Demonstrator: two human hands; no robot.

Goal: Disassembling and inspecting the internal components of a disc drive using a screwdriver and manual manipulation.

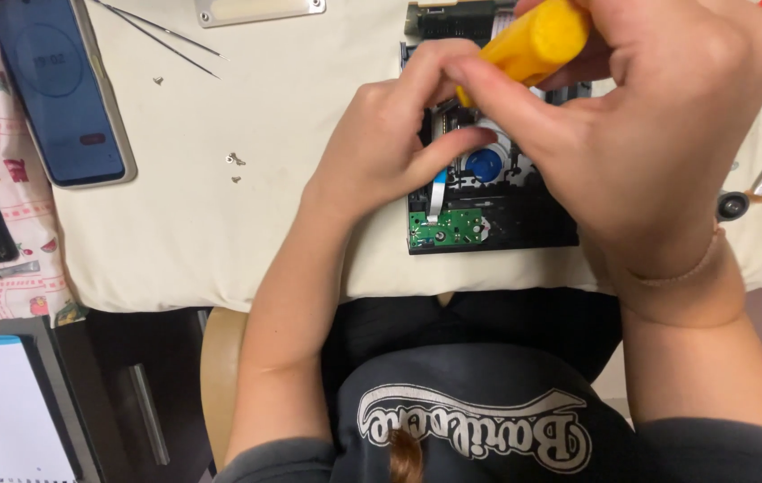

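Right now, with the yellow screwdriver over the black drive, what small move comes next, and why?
Probably keep the left hand steadying the drive while the right hand turns the yellow screwdriver; its tip is hidden behind the fingers.

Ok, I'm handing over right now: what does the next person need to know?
Right hand: grips the yellow screwdriver handle, tip hidden behind the fingers.
Left hand: steadies the tool, fingertips on the black drive unit.
The unit lies open on the cream cloth, its blue hub, white ribbon cable and green circuit board exposed.
Done: loose screws lie left of it.
Left: the screw under the tip; whether others remain is hidden.
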